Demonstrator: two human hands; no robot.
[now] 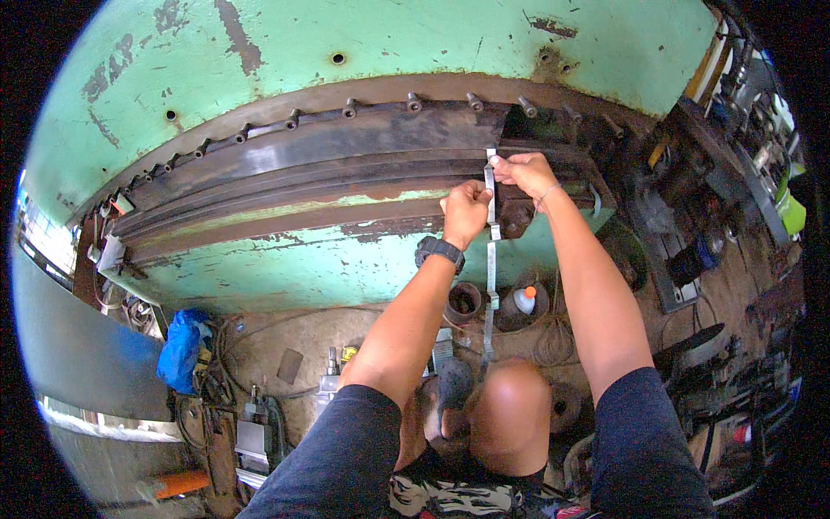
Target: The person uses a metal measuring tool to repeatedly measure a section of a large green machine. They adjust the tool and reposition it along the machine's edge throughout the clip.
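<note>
A long, narrow, silvery metal strip (pixel 492 259) with several bends hangs down between my arms, its upper end against the dark steel bed (pixel 346 190) of a large green machine. My right hand (pixel 527 176) pinches it near the top between thumb and fingers. Slightly lower and to the left, my left hand (pixel 467 214) is closed on the strip's edge, with a dark watch (pixel 440 254) on that wrist. Toward my knees runs the strip's lower end, where its tip is hard to make out.
Above the bed, a dark steel bar (pixel 346 147) sits under a row of bolts. A white bottle with an orange cap (pixel 525 299) stands in a round container beside a rusty pot (pixel 464 299). Cables and a blue bag (pixel 183 350) lie at left; metal parts crowd the right.
</note>
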